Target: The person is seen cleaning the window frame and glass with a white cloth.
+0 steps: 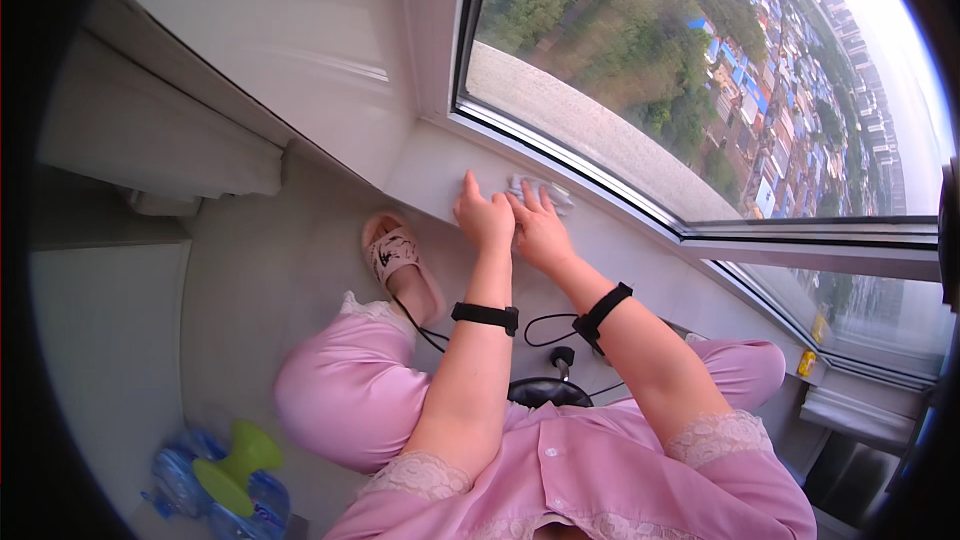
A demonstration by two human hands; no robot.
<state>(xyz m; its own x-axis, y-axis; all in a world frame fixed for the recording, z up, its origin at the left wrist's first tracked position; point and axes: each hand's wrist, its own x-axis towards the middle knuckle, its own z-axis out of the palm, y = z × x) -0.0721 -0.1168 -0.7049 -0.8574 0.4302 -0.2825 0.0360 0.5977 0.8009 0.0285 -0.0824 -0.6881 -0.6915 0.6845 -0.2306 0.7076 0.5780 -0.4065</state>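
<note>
Both hands reach over a white windowsill under a large window. My right hand rests its fingertips on a crumpled pale grey cloth that lies against the window frame. Just left of it, my left hand has one finger stretched out over the sill and the other fingers curled; its thumb side is close to the right fingers. Whether the two hands touch is unclear. I see nothing held in the left hand. Each forearm wears a black strap.
A yellow bottle or can stands farther right on the sill. Below are a pink slipper on a foot, black cable loops and a black round seat. Large blue plastic bottles and a green plastic object are at the lower left.
</note>
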